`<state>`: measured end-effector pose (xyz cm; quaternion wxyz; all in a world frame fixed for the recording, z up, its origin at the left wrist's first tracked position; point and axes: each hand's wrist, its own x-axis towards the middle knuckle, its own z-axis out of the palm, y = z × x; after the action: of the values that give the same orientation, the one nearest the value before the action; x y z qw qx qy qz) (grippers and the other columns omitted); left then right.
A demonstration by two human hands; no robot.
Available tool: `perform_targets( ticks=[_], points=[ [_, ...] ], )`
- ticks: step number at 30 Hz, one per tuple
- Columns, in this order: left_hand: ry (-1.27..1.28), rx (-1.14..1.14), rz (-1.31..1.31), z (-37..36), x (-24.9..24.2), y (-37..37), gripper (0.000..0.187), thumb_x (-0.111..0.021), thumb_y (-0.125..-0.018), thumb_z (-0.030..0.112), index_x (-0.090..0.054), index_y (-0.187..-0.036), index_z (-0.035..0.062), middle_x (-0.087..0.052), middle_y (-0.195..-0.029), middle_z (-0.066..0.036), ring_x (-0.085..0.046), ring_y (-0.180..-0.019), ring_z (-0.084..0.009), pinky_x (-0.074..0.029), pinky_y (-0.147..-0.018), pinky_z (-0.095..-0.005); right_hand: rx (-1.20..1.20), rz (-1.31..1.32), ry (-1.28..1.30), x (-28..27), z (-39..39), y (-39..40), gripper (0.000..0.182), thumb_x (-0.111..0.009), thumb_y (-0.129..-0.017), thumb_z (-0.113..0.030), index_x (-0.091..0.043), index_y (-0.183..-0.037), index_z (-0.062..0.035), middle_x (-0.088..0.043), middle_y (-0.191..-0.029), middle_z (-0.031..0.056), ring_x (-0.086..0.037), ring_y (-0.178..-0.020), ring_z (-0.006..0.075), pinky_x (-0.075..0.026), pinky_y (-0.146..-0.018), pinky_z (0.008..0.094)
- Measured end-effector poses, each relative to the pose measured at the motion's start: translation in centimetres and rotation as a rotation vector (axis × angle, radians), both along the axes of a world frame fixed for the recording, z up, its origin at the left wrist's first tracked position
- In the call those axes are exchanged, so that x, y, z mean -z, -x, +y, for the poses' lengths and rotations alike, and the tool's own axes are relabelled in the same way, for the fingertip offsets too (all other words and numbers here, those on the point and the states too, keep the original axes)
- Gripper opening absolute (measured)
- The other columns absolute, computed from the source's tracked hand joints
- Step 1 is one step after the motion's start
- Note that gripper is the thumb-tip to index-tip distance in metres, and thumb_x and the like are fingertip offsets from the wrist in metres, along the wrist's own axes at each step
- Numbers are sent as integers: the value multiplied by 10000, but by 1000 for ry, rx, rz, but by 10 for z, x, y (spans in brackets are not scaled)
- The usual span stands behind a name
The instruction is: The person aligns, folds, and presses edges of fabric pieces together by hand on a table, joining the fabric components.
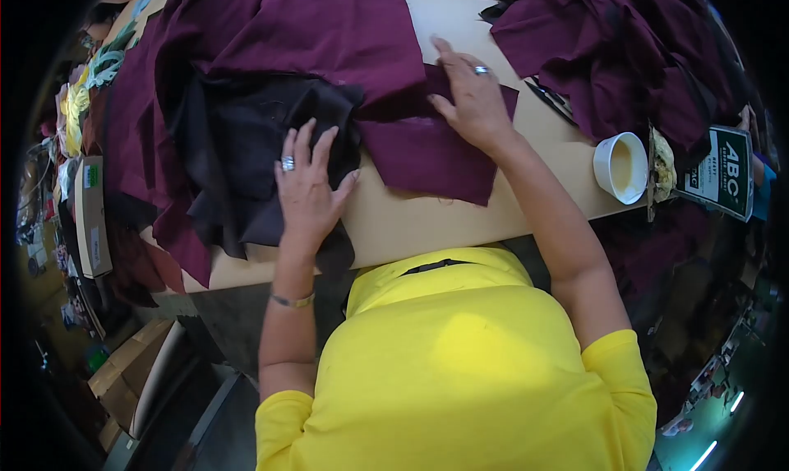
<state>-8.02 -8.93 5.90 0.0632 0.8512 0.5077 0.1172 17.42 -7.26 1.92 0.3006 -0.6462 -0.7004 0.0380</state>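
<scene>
Across the bench (427,239), a broad maroon cloth (304,27) is spreading over the far left side, while a maroon heap (575,43) is sitting crumpled at the far right. Dark cloth (234,146) is lying in folds over the broad piece, and here's the smaller maroon panel (440,163), resting between the hands, nearly flat but creased. The left hand (306,196) is splaying its fingers over the dark cloth, gripping nothing; the right hand (477,105) is hovering or resting at the panel's far edge, open and free of any hold, with contact hard to tell. Things are looking partway along: the panel is lying fairly smooth, yet the dark cloth is bunching and the heap is looking unsorted. Beside that heap, a white cup (602,173) is holding pale liquid, and a slender dark tool (552,99) is poking out from the fabric.
</scene>
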Motion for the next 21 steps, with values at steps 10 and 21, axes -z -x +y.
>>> perform_targets(
  ticks=[10,21],
  points=[
    [-231,244,44,68,24,69,267,-564,-736,-39,-575,-986,53,-559,-1034,-88,-537,-977,-282,-426,-837,-357,-81,556,266,-25,-11,13,527,-508,-782,54,-352,-1270,-71,-561,-807,173,-561,-732,369,-438,-692,421],
    [-42,65,-143,-17,16,5,238,-609,-727,15,-594,-960,62,-571,-989,-75,-540,-947,-250,-429,-774,-361,-148,351,120,-25,-1,35,751,-669,-743,-189,-270,-1374,-112,-584,-959,199,-588,-783,363,-458,-763,398]
  ],
)
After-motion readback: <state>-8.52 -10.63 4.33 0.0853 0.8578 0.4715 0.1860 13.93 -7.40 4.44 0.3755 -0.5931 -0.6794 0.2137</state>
